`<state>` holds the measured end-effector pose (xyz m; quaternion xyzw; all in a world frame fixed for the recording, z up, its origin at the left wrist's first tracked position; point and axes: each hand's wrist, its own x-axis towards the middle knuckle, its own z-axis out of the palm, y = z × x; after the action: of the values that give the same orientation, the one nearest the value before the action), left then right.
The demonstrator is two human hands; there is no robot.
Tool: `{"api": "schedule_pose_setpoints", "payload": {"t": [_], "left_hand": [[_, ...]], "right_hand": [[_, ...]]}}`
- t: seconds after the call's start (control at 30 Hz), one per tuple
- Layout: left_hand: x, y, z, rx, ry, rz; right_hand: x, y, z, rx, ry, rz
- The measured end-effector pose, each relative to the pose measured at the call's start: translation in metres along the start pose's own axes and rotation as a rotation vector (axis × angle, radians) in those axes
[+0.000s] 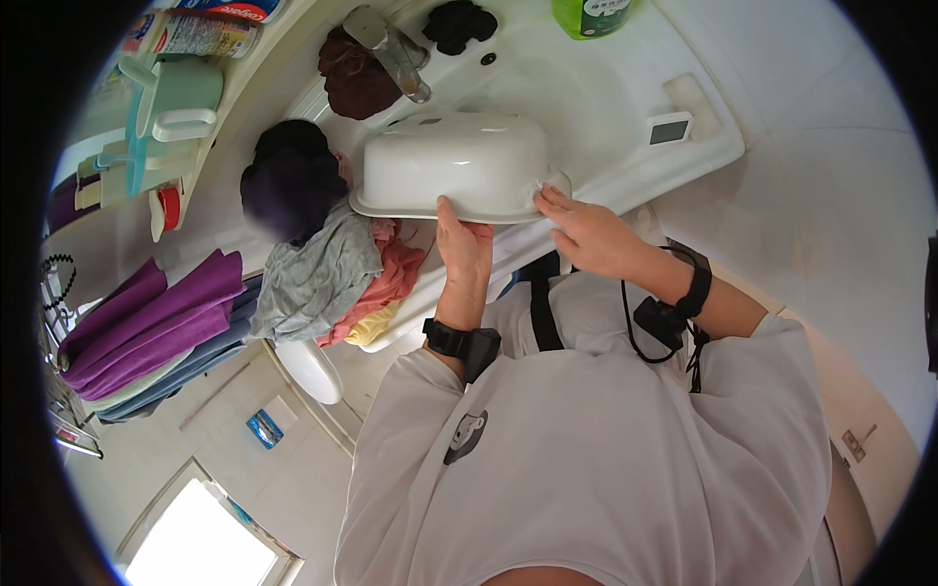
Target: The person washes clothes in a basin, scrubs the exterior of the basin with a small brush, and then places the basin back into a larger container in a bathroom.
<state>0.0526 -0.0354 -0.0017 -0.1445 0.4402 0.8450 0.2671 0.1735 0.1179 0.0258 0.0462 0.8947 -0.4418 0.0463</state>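
Note:
A white wash basin (pixel 454 161) is tipped up over the sink, its outer side and base toward me. My left hand (pixel 461 239) grips the near rim, thumb on the outside and fingers behind it. Against the basin's right end lie the fingertips of my right hand (pixel 596 232), fingers stretched out and thumb apart. A small whitish patch shows at those fingertips; I cannot tell what it is. Under and around the basin stretches the white sink (pixel 586 107). The inside of the basin is hidden from me.
Left of the basin are a dark garment (pixel 288 181), a grey cloth (pixel 318 269) and a coral cloth (pixel 391 273). Behind it stand a tap (pixel 391 59), brown cloth (pixel 357 78), black cloth (pixel 459 24) and green bottle (pixel 591 15). A small display device (pixel 670 129) sits on the right ledge.

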Motion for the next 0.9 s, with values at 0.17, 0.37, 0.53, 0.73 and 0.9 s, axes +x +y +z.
{"api": "schedule_pose_setpoints", "payload": {"t": [0.17, 0.37, 0.53, 0.73, 0.9], "left_hand": [[-0.002, -0.001, -0.004, -0.002, -0.016, -0.012], [-0.005, -0.005, -0.018, 0.101, 0.060, -0.100], [0.003, -0.009, -0.040, -0.065, -0.054, -0.167], [-0.008, 0.007, -0.017, -0.171, -0.250, -0.150], [-0.006, 0.003, -0.024, -0.138, -0.191, -0.125]], "right_hand": [[0.004, -0.029, 0.008, -0.152, 0.018, -0.098], [0.034, -0.047, 0.043, -0.304, 0.189, -0.416], [0.042, -0.040, 0.028, -0.204, 0.024, -0.442], [0.007, -0.012, -0.002, -0.243, -0.087, -0.381], [0.032, -0.036, 0.015, -0.269, -0.037, -0.470]]}}
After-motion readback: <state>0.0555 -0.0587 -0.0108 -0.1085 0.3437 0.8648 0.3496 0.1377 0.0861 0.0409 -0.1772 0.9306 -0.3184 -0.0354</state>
